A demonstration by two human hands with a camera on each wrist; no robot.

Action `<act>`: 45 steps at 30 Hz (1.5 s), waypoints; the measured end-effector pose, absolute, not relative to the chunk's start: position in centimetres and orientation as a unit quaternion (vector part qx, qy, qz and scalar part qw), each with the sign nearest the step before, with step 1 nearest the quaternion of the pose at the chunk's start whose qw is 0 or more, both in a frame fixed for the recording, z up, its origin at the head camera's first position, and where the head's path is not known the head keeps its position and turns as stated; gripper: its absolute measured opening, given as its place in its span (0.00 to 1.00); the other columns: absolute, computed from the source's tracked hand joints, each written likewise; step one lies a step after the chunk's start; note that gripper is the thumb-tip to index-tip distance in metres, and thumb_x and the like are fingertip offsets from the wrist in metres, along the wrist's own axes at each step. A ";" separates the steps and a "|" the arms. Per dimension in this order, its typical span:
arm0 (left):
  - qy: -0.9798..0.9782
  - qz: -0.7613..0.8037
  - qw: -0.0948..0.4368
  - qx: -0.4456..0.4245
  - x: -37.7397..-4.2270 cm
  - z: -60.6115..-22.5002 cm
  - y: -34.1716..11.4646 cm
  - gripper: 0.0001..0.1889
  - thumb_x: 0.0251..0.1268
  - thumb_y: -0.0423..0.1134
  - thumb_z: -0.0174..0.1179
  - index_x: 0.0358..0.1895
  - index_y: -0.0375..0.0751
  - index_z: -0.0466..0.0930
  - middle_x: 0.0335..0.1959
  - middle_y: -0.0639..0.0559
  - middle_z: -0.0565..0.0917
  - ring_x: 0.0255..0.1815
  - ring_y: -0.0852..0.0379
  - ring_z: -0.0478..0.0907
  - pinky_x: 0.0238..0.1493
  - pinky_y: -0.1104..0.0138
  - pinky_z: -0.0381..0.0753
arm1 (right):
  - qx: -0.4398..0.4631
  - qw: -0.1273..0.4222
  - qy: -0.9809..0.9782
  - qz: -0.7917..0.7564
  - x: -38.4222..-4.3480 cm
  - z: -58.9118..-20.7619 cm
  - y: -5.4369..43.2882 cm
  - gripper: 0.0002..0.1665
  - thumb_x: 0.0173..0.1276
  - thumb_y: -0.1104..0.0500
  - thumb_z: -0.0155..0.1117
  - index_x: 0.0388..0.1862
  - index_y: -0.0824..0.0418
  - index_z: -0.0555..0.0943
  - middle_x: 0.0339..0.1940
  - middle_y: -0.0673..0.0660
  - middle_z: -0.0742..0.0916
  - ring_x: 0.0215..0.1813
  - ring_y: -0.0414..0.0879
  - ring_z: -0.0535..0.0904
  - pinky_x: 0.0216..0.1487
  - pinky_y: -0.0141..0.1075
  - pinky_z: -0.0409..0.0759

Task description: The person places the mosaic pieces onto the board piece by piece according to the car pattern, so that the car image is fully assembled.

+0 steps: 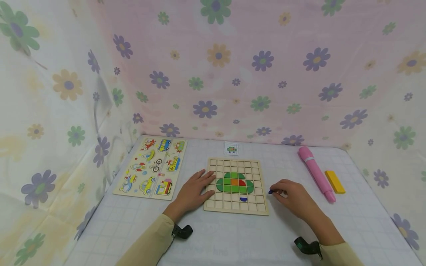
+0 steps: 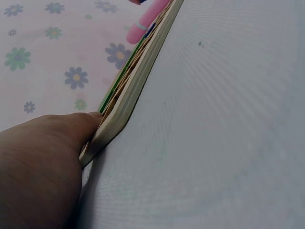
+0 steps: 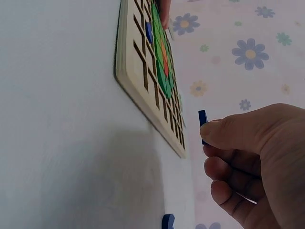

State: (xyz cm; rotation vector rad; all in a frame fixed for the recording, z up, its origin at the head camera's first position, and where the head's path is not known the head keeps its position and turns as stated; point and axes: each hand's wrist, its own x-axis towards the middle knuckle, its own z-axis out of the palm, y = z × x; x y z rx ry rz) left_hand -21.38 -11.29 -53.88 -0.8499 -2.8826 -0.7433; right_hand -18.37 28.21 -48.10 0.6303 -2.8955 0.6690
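My right hand (image 1: 293, 195) is just right of a square wooden grid board (image 1: 236, 207), pinching a small dark blue puzzle piece (image 3: 203, 126) between thumb and fingers. My left hand (image 1: 194, 190) rests on the board's left edge, its fingers spread over the rim; in the left wrist view the thumb (image 2: 88, 125) touches that edge. On the grid, green pieces (image 1: 234, 189) surround an orange square (image 1: 235, 182) and a red piece (image 1: 242, 183). A blue half-round piece (image 1: 243, 199) lies below them. Another blue piece (image 3: 167, 221) lies at the bottom of the right wrist view.
A small picture card (image 1: 232, 148) lies behind the board. To the left is a wooden vehicle puzzle (image 1: 149, 168). A pink pen-shaped object (image 1: 316, 173) and a yellow block (image 1: 335, 181) lie at the right. Flowered cloth (image 1: 233, 92) hangs around the table.
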 end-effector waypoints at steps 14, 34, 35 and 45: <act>-0.925 -0.259 0.028 -0.276 -21.3 -53.7 -11.4 0.30 0.81 0.54 0.63 0.79 0.47 0.75 0.84 0.53 0.69 0.86 0.43 0.58 0.84 0.46 0.59 | 0.220 0.046 -0.945 0.238 -19.1 -47.6 25.6 0.13 0.67 0.67 0.80 0.48 0.54 0.93 0.40 0.40 0.87 0.42 0.40 0.80 0.45 0.41 0.88; -0.924 -0.265 0.025 -0.276 -21.2 -53.5 -11.3 0.26 0.80 0.52 0.64 0.75 0.48 0.79 0.84 0.52 0.69 0.86 0.42 0.58 0.83 0.44 0.60 | 0.213 -0.004 -0.941 0.262 -19.6 -48.0 22.3 0.10 0.70 0.65 0.79 0.48 0.56 0.93 0.40 0.43 0.86 0.41 0.41 0.78 0.45 0.39 0.85; -0.924 -0.265 0.026 -0.276 -21.2 -53.5 -11.3 0.26 0.80 0.52 0.64 0.75 0.48 0.79 0.84 0.52 0.69 0.86 0.42 0.58 0.83 0.44 0.60 | 0.212 -0.007 -0.941 0.264 -19.5 -48.0 22.2 0.09 0.70 0.64 0.79 0.47 0.55 0.93 0.40 0.43 0.86 0.41 0.41 0.78 0.45 0.39 0.85; -0.923 -0.265 0.028 -0.277 -21.4 -53.8 -11.4 0.26 0.81 0.52 0.64 0.75 0.50 0.79 0.84 0.54 0.68 0.86 0.43 0.57 0.83 0.45 0.60 | 0.214 -0.023 -0.938 0.273 -19.6 -48.6 21.1 0.09 0.70 0.63 0.79 0.48 0.54 0.93 0.40 0.41 0.85 0.42 0.40 0.79 0.49 0.41 0.86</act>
